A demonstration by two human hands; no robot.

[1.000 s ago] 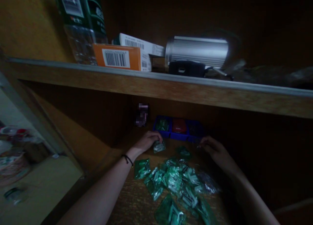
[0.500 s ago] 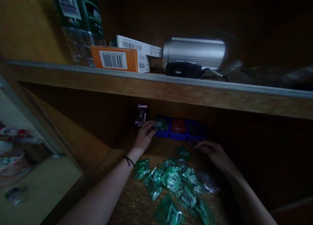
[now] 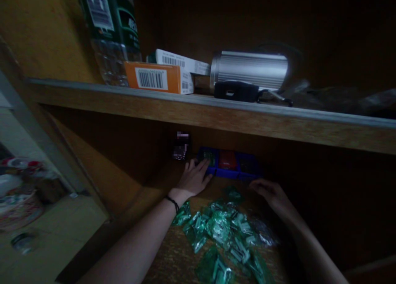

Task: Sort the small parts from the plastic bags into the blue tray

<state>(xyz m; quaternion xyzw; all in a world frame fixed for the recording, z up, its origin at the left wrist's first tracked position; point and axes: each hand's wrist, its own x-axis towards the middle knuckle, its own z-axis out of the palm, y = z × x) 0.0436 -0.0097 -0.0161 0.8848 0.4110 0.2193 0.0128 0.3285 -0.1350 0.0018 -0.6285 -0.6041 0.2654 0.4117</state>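
Left hand (image 3: 194, 180), loosely spread, seems to settle packets (image 3: 206, 155) in the far-left bin (image 3: 213, 170) — next wants a light lift; curled right hand (image 3: 272, 193) — dim, can't say.

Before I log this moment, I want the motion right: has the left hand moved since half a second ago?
Yes: rightward against the blue tray. The left hand's fingers now reach the left compartment.

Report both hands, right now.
Left hand: open, fingertips at the left blue bin, nothing visibly gripped.
Right hand: partly curled near the right blue bin; can't tell if it's holding anything.
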